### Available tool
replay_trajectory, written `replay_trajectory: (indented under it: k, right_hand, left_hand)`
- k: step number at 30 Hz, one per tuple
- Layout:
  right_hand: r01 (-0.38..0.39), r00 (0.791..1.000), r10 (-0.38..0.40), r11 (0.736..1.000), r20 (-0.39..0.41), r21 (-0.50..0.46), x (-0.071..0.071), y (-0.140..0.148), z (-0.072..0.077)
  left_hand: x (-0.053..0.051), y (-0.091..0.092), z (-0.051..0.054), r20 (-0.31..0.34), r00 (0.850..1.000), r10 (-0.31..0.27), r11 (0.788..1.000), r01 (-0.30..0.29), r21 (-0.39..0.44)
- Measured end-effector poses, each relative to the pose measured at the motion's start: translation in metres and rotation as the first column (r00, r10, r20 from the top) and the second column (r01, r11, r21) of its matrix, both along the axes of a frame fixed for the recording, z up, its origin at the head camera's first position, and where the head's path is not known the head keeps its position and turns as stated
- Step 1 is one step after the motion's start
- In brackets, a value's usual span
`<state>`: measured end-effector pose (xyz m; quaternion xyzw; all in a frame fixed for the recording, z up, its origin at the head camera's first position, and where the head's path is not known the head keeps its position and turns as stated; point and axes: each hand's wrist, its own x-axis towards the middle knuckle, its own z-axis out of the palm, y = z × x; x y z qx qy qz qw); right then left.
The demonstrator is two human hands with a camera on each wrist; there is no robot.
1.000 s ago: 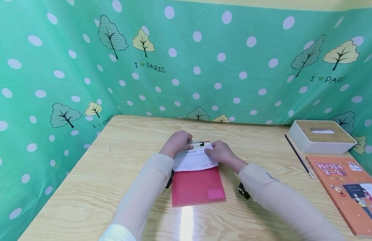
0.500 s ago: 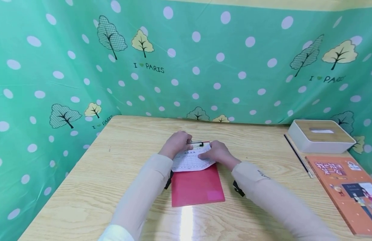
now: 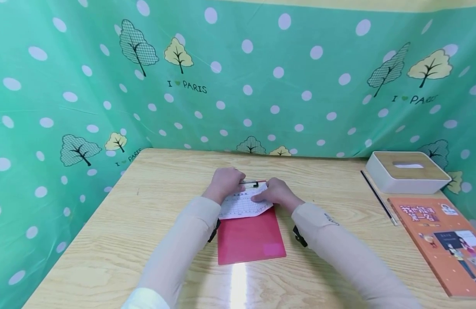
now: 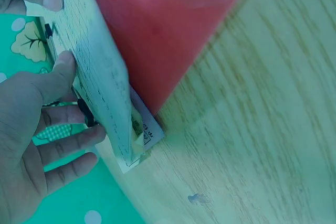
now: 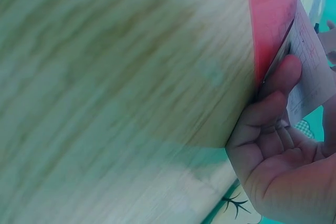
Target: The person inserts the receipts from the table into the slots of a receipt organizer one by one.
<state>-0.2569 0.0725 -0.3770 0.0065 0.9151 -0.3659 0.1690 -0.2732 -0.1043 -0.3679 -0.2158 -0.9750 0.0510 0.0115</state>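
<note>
A red clipboard [image 3: 249, 240] is laid flat on the wood-grain desk [image 3: 164, 184], near the middle, with its clip [image 3: 248, 182] at the far edge. A printed form [image 3: 239, 206] is positioned over the far part of the board; its near edge is lifted and curved. A pink label [image 3: 274, 249] is located at the board's near right corner.

The clip is held at its left part by the left hand [image 3: 225, 182]: the thumb is placed on the near side, and the half-bent fingers are spread behind, around a black end piece. The form's right edge is pinched by the right hand [image 3: 277, 192], with the thumb laid on top and the curled fingers set underneath.

Black straps [image 3: 213, 231] are worn at both wrists, beneath light sleeves [image 3: 185, 240]. At the right of the desk, a white tissue box [image 3: 408, 185] with a wooden top is placed behind an orange book [image 3: 438, 253]; a dark pencil [image 3: 378, 197] is set diagonally just beside both. The desk is backed by a green dotted curtain [image 3: 222, 51].
</note>
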Motion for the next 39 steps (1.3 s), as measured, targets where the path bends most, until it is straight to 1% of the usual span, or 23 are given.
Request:
replay_trajectory:
  k: [1,3,8,11,14,17,25,34,38,39]
  right_hand:
    - [0.001,1.0,-0.001,1.0,0.003,0.0,-0.001,0.0,-0.001]
    - [0.002,1.0,-0.002,1.0,0.009,-0.002,-0.002,0.0,-0.001]
    - [-0.002,1.0,0.002,1.0,0.015,-0.017,-0.002,0.0,-0.003]
    - [-0.005,1.0,0.005,1.0,0.018,-0.014,-0.002,-0.002,-0.005]
    - [-0.004,1.0,0.004,1.0,0.017,0.004,-0.003,-0.003,-0.005]
    - [-0.003,1.0,0.003,1.0,0.012,0.022,-0.003,-0.003,-0.005]
    - [0.018,0.999,-0.017,1.0,0.036,-0.025,-0.003,-0.001,-0.004]
    - [0.008,1.0,-0.008,1.0,0.027,-0.007,-0.005,0.0,-0.001]
    - [0.006,0.999,-0.006,1.0,0.033,0.015,-0.005,0.0,0.0]
    - [0.006,0.999,-0.007,1.0,0.036,0.018,-0.005,-0.001,0.001]
  left_hand:
    - [0.0,0.001,0.0,-0.003,1.0,0.0,1.0,0.0,-0.009]
    - [-0.001,0.0,0.001,0.011,1.0,-0.005,1.0,0.005,0.01]
    - [-0.003,-0.008,0.002,0.104,0.994,-0.035,0.991,0.021,0.129]
    - [-0.005,-0.012,0.003,0.153,0.987,-0.041,0.985,0.014,0.171]
    - [-0.007,-0.013,0.006,0.183,0.982,-0.045,0.984,0.012,0.179]
    - [-0.01,-0.012,0.01,0.195,0.979,-0.053,0.984,0.017,0.178]
    - [-0.015,-0.009,0.019,0.225,0.973,-0.057,0.986,0.019,0.168]
    - [-0.02,-0.009,0.021,0.269,0.962,-0.047,0.984,-0.002,0.179]
    - [-0.02,-0.009,0.021,0.287,0.956,-0.06,0.979,0.0,0.203]
    - [-0.021,-0.01,0.02,0.275,0.958,-0.079,0.977,0.02,0.214]
